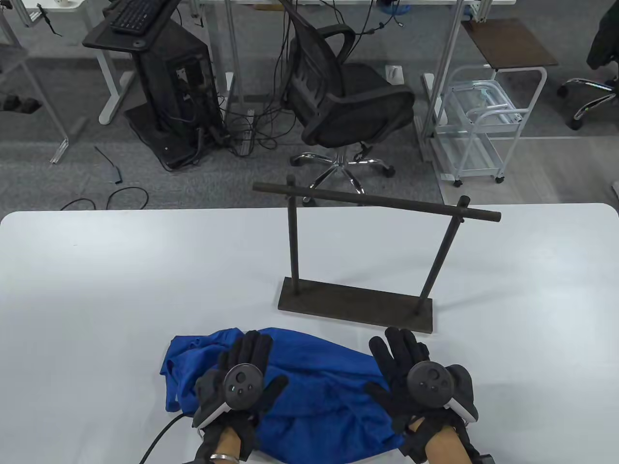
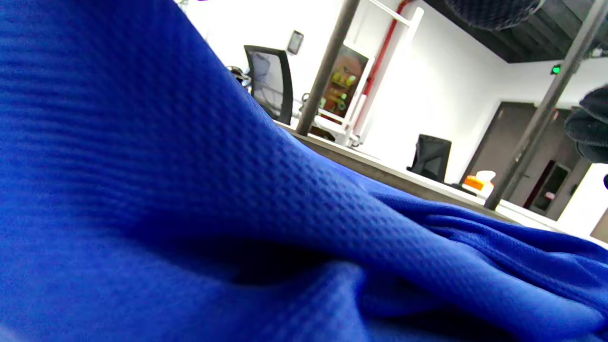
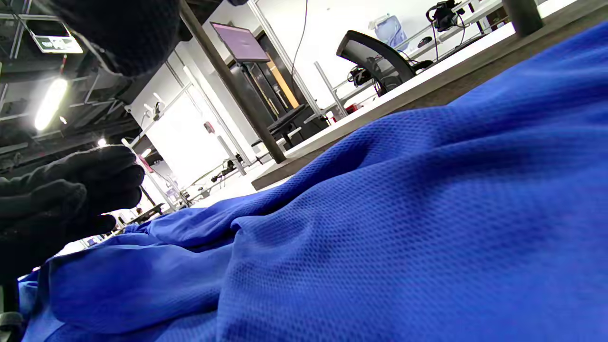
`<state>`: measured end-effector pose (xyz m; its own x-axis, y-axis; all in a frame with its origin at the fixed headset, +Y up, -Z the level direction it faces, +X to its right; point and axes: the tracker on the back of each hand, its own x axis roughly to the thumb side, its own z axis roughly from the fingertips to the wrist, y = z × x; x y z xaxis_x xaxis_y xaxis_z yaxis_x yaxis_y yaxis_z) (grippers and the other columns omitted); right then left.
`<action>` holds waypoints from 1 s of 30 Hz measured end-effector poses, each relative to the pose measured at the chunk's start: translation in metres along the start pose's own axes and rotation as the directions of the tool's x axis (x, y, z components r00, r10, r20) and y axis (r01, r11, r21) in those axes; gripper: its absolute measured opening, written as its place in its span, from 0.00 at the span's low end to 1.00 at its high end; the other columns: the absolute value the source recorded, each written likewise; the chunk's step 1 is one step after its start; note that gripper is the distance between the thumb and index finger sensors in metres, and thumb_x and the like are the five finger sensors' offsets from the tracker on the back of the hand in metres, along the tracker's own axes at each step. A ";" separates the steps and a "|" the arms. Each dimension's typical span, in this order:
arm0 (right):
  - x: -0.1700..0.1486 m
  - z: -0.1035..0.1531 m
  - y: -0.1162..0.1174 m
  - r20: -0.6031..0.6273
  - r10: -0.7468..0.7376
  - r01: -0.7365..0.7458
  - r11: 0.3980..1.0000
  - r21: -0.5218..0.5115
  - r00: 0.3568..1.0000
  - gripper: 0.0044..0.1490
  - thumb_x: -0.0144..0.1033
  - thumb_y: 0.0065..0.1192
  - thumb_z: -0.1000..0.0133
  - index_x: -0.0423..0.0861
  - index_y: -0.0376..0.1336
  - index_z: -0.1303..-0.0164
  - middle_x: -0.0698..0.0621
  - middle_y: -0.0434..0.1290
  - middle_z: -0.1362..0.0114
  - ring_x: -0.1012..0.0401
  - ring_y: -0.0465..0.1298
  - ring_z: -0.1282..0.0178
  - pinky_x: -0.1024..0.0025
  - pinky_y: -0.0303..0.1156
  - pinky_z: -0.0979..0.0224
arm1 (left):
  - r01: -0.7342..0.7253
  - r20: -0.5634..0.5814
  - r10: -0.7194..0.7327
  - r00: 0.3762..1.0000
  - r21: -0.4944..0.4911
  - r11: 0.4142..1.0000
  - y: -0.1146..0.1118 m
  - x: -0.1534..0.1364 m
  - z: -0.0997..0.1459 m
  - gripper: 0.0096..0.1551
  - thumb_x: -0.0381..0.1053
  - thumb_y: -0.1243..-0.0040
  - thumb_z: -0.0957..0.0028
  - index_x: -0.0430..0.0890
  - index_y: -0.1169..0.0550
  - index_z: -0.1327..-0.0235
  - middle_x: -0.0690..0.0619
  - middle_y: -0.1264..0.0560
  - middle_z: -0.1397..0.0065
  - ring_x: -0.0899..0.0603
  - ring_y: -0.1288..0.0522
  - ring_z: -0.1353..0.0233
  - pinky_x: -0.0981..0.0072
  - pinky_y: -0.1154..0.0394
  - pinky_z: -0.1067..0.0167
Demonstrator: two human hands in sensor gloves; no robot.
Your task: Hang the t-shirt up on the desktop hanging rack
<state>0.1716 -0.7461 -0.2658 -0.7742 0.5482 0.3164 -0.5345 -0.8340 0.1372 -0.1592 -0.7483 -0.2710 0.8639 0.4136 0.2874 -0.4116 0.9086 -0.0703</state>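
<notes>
On desk [image 1: 96, 290] near front edge, one blue t-shirt [image 1: 314, 386] lying crumpled, long axis running left-right, left hand [image 1: 242, 382] resting on its left part w/ fingers spread, right hand [image 1: 416, 382] lying flat at its right end, fingers apart, one hanging rack [image 1: 358, 256] standing just behind, bar bare.

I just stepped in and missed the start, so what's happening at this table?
A person in black sensor gloves is working on a crumpled blue t-shirt that lies on the white table near its front edge. The left hand lies on the shirt's left part and the right hand at its right end, fingers spread; neither visibly has a grip on the cloth. The dark hanging rack stands just behind the shirt, its bar bare, so nothing is hung yet.
</notes>
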 end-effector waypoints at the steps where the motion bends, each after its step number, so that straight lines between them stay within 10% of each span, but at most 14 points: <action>1: 0.000 0.000 -0.001 -0.002 0.001 -0.001 1.000 -0.001 1.000 0.50 0.53 0.61 0.50 0.54 0.40 0.23 0.46 0.31 0.18 0.43 0.28 0.21 0.33 0.27 0.26 | -0.029 -0.011 0.029 1.000 0.015 0.999 0.001 -0.003 0.000 0.52 0.66 0.53 0.51 0.39 0.53 0.23 0.30 0.54 0.21 0.21 0.50 0.22 0.19 0.50 0.35; 9: -0.001 0.010 -0.008 -0.021 -0.035 0.034 0.998 -0.051 0.999 0.50 0.53 0.60 0.50 0.53 0.40 0.23 0.45 0.31 0.18 0.43 0.28 0.21 0.33 0.28 0.26 | -0.048 -0.053 0.046 0.998 -0.026 0.999 -0.002 -0.010 0.002 0.54 0.66 0.53 0.51 0.38 0.55 0.24 0.29 0.57 0.21 0.20 0.53 0.23 0.18 0.53 0.36; 12: -0.003 0.012 -0.009 -0.032 -0.048 0.046 0.998 -0.053 0.998 0.50 0.54 0.60 0.50 0.53 0.40 0.23 0.46 0.31 0.18 0.43 0.28 0.21 0.33 0.28 0.27 | 0.002 0.005 -0.001 1.000 -0.281 0.960 -0.017 0.003 -0.005 0.67 0.76 0.52 0.56 0.38 0.67 0.27 0.28 0.66 0.22 0.18 0.65 0.24 0.15 0.59 0.37; 14: -0.007 0.010 -0.009 -0.045 -0.061 0.059 0.997 -0.053 0.997 0.50 0.54 0.60 0.50 0.54 0.40 0.23 0.46 0.31 0.18 0.43 0.28 0.21 0.33 0.28 0.26 | -0.042 -0.071 0.002 0.997 -0.570 0.821 -0.029 0.012 -0.010 0.77 0.80 0.53 0.55 0.38 0.83 0.37 0.27 0.83 0.29 0.17 0.86 0.34 0.14 0.76 0.43; 16: -0.012 0.007 -0.006 -0.051 -0.080 0.078 0.997 -0.030 0.996 0.50 0.55 0.59 0.49 0.54 0.40 0.23 0.46 0.31 0.18 0.43 0.28 0.21 0.33 0.28 0.26 | 0.024 -0.042 -0.067 0.997 -0.642 0.766 -0.037 0.021 -0.012 0.80 0.80 0.51 0.56 0.38 0.85 0.40 0.27 0.85 0.30 0.17 0.88 0.35 0.14 0.78 0.44; 23: -0.011 0.005 -0.003 -0.056 -0.091 0.091 0.996 -0.004 0.994 0.50 0.56 0.57 0.49 0.54 0.39 0.23 0.45 0.31 0.18 0.42 0.28 0.21 0.33 0.28 0.27 | 0.438 0.130 -0.520 0.844 -0.727 0.529 -0.057 0.035 -0.012 0.84 0.80 0.46 0.61 0.36 0.85 0.41 0.25 0.83 0.30 0.15 0.84 0.33 0.13 0.74 0.42; 30: -0.010 0.007 -0.007 -0.048 -0.138 0.136 0.990 -0.036 0.989 0.49 0.56 0.56 0.48 0.53 0.40 0.23 0.45 0.31 0.18 0.42 0.29 0.21 0.33 0.28 0.27 | 0.490 0.108 -0.547 0.830 -0.612 0.621 -0.055 0.032 -0.016 0.82 0.79 0.49 0.65 0.35 0.83 0.40 0.25 0.79 0.28 0.16 0.81 0.31 0.14 0.72 0.40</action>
<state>0.1855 -0.7460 -0.2634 -0.7084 0.6603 0.2492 -0.6467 -0.7487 0.1455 -0.1045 -0.7840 -0.2731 0.9108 -0.1602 0.3805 0.3447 0.8023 -0.4874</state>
